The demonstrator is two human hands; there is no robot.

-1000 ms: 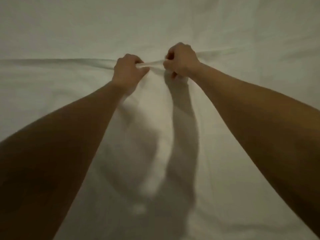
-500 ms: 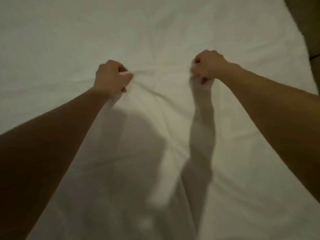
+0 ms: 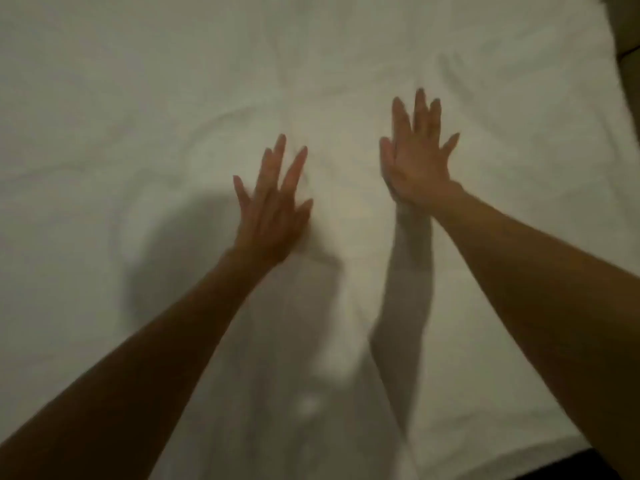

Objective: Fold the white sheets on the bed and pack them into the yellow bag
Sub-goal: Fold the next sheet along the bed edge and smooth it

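Note:
A white sheet [image 3: 145,140] lies spread over the bed and fills almost the whole view, with soft wrinkles across its middle. My left hand [image 3: 273,206] is flat over the sheet's centre, fingers straight and spread, holding nothing. My right hand [image 3: 417,157] is a little farther away and to the right, also flat with spread fingers over the sheet. Whether the palms press the cloth or hover just above it is unclear. The yellow bag is not in view.
The bed's right edge [image 3: 613,46] runs down the top right corner, with a darker surface beyond it. A dark strip of floor [image 3: 568,465] shows past the sheet's near edge at the bottom right. Shadows of my arms fall on the sheet.
Both hands have let go of the sheet edge that they were gripping and have opened flat with spread fingers. They have moved apart, and the sheet now lies flatter.

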